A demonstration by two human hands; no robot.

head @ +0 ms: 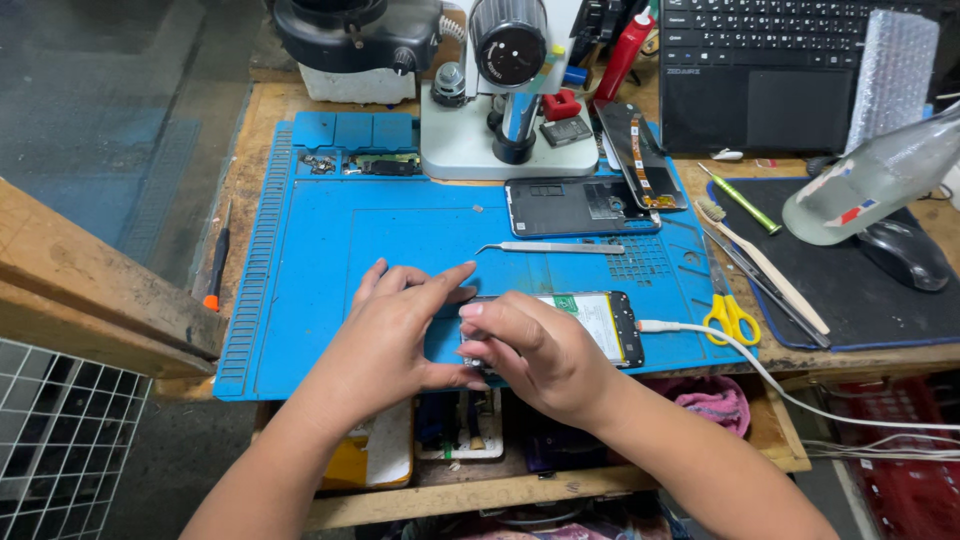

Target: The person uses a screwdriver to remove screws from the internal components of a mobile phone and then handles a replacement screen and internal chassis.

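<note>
**Opened phone, back off, both hands at its left end**

The opened phone (590, 325) lies flat near the front edge of the blue repair mat (300, 260), its long axis running left to right across the view, the insides facing up and a white cable (700, 335) plugged into its right end. The left hand (385, 325) curls over the phone's left end with fingers spread and thumb tucked below, pinching the edge. The right hand (535, 350) is loosely bent over the same end, fingertips pressing down on something too small to make out.

By the look of things the work is midway: the rear cover (580, 205) is already off and lies higher on the mat, with a separate board strip (640, 155) beside it, so the phone is stripped and not yet closed.

Metal tweezers (555, 247) lie between cover and phone. Yellow-handled scissors (728, 310) and a brush (760, 260) sit to the right, a microscope (505, 90) stands behind on the wooden tabletop (250, 150).
</note>
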